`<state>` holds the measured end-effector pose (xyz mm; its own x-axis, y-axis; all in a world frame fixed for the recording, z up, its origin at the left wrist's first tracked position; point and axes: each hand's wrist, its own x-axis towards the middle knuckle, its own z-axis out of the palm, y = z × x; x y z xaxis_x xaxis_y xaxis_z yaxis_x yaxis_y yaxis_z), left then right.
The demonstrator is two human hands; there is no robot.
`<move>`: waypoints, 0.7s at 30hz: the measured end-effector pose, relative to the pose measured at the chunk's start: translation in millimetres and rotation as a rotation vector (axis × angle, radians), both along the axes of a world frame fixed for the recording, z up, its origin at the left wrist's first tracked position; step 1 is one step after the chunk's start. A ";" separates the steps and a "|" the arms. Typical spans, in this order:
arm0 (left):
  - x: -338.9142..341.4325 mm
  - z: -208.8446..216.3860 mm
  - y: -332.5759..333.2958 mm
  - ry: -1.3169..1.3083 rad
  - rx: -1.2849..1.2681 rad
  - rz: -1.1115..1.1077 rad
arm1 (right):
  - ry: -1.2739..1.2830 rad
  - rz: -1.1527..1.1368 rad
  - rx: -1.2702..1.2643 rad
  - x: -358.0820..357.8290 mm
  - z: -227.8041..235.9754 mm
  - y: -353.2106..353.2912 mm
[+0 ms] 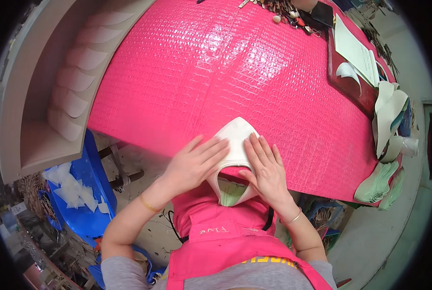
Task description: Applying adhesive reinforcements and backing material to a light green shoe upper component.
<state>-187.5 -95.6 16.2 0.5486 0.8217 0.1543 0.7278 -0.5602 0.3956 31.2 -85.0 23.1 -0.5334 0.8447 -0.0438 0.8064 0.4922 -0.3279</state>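
A white piece shaped like a shoe upper (237, 145), with a pale green inside, lies at the near edge of the pink-covered table. Its pointed end faces away from me, and its open end hangs over the edge toward my apron. My left hand (196, 162) lies flat on its left side, fingers stretched out. On its right side rests my right hand (267, 166), fingers straight and the thumb near the opening. Neither hand is closed around the piece.
A grey shelf unit (71, 153) at left holds several white curved pieces. Below it, a blue container (92, 169) carries white scraps. Light green pieces (378, 183) are stacked at the table's right edge. Farther back are a paper pad (354, 48) and a cluster of small trinkets (293, 14).
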 end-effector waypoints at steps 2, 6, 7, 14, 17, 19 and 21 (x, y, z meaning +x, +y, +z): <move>-11.8 3.7 -23.4 0.060 -0.014 0.008 | 0.005 0.020 -0.014 0.7 3.4 2.5; 2.6 10.8 -34.9 0.069 0.010 0.145 | 0.036 0.098 0.013 -19.6 13.0 11.0; 1.2 11.7 -37.2 0.073 0.007 0.149 | 0.077 0.158 0.060 -27.9 13.1 14.6; -15.0 11.8 -53.3 0.070 0.051 0.203 | 0.136 0.074 -0.011 8.9 0.5 39.2; -17.4 4.9 -40.9 -0.110 -0.043 0.243 | 0.239 -0.190 -0.019 4.5 22.4 35.7; -23.3 6.0 -23.1 -0.542 -0.352 0.417 | 0.302 -0.295 -0.312 0.0 28.4 33.2; -3.1 14.8 -7.4 -0.778 -0.251 0.555 | 0.640 -0.365 -0.548 -0.4 31.6 25.0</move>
<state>-190.6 -103.0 30.9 -0.1049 0.9899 0.0950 0.3489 -0.0529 0.9357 30.8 -60.0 54.7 -0.2980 0.9139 -0.2757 0.4653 -0.1131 -0.8779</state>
